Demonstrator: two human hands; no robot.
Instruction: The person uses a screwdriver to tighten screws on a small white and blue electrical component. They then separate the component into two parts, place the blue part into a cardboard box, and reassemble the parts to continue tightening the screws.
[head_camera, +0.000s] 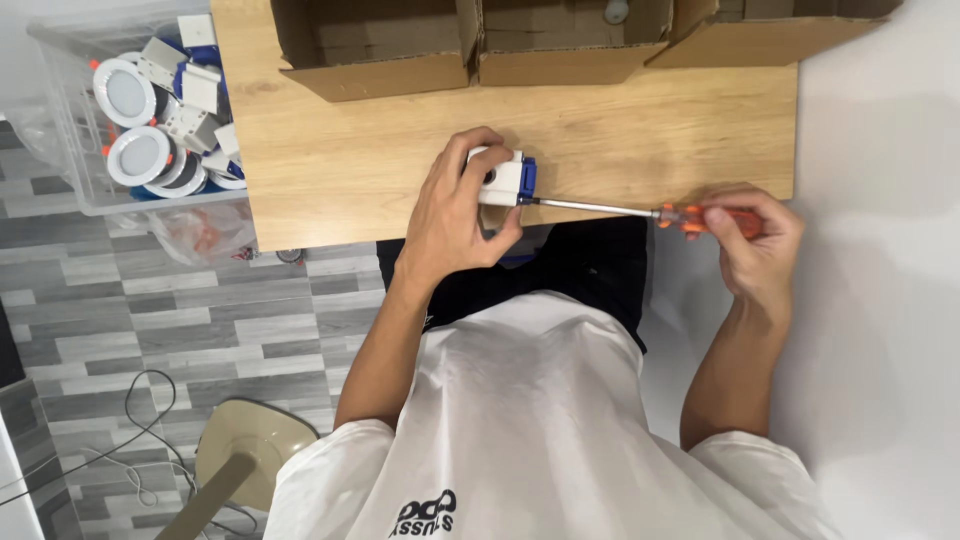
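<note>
My left hand (455, 215) grips a small white box-shaped part with a blue end (505, 178) at the near edge of the wooden table (340, 150). My right hand (755, 235) is closed around the orange handle of a screwdriver (700, 218). Its long metal shaft runs leftward, and the tip meets the blue end of the white part.
Open cardboard boxes (400, 60) line the far edge of the table. A clear plastic bin (90, 190) at the left holds several round white lamp fittings and white boxes. A white wall is on the right. A stool (245, 455) and cables lie on the grey floor.
</note>
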